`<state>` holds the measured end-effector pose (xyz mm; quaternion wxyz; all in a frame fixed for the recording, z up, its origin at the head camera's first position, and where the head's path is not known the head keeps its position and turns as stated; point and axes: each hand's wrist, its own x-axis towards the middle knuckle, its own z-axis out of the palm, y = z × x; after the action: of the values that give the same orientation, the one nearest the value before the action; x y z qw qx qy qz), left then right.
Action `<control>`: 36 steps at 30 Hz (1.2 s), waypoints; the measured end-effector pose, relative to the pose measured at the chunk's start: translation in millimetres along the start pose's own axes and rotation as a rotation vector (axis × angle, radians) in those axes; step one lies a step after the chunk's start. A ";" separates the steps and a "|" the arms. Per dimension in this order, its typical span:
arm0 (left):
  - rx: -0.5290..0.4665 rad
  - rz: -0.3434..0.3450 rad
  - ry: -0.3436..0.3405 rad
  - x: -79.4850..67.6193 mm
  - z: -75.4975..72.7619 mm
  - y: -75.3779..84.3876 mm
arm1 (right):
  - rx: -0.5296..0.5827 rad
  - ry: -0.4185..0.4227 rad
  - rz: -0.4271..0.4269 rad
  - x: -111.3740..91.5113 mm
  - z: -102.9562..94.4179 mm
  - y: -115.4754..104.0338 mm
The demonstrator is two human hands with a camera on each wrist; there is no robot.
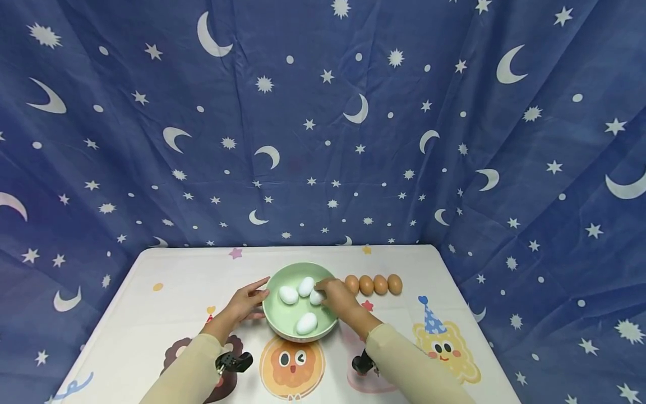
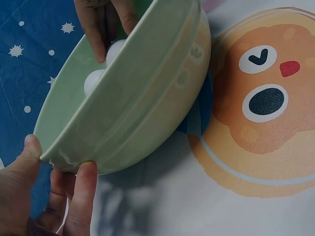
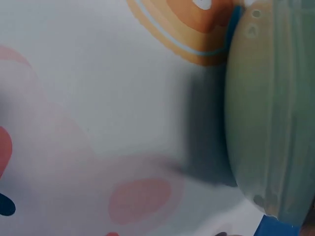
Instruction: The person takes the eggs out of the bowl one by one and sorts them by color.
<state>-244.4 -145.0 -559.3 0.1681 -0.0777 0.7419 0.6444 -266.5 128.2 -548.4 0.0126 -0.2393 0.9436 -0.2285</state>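
Note:
A light green bowl [image 1: 275, 314] stands on the table with several white eggs in it. My left hand [image 1: 244, 303] holds the bowl's left side. In the left wrist view its thumb [image 2: 32, 147] is at the rim and its fingers [image 2: 83, 196] are against the outer wall. My right hand [image 1: 340, 298] reaches over the right rim, its fingertips on a white egg [image 1: 315, 298], which they partly cover. Other white eggs lie apart in the bowl, one egg [image 1: 306, 324] near the front. The right wrist view shows mostly the bowl's outside [image 3: 256, 118].
Several brown eggs [image 1: 381, 285] stand in a row right of the bowl, close behind my right hand. A white cloth with cartoon prints [image 1: 192, 280] covers the table. Behind it hangs a blue curtain [image 1: 303, 213] with moons and stars.

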 end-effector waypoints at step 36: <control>0.024 -0.019 -0.005 1.7 -0.2 0.9 | 0.422 0.109 0.223 -15.4 -12.6 -6.4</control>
<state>-246.4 -144.9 -559.0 0.1771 -0.0811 0.7483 0.6341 -251.6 135.5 -535.6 0.0364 -0.1128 0.8949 -0.4303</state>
